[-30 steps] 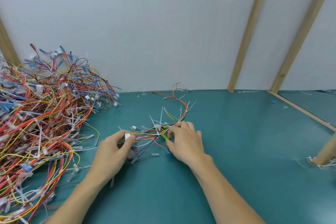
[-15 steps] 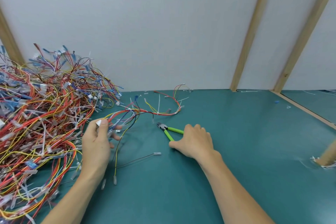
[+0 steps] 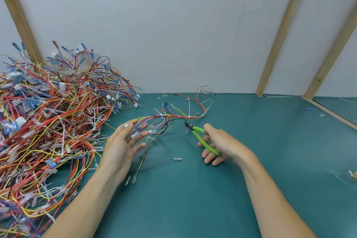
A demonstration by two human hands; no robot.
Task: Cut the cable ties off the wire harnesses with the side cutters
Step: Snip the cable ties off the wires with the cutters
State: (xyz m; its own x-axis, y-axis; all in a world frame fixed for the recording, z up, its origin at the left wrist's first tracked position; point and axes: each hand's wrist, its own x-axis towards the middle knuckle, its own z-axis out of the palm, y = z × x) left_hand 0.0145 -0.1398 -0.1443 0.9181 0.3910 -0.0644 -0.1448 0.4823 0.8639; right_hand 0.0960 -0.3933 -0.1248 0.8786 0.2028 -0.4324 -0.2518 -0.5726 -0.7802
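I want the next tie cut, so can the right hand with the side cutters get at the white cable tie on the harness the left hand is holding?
Probably yes. The right hand grips the side cutters with the tip toward the harness, and bare mat lies between it and the white cable tie.

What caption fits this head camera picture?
Right hand grips green side cutters beside the wire harness at the left hand.

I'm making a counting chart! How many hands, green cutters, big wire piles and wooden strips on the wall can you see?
Hands: 2, left hand and right hand
Green side cutters: 1
Big wire pile: 1
Wooden strips: 3
Total: 7
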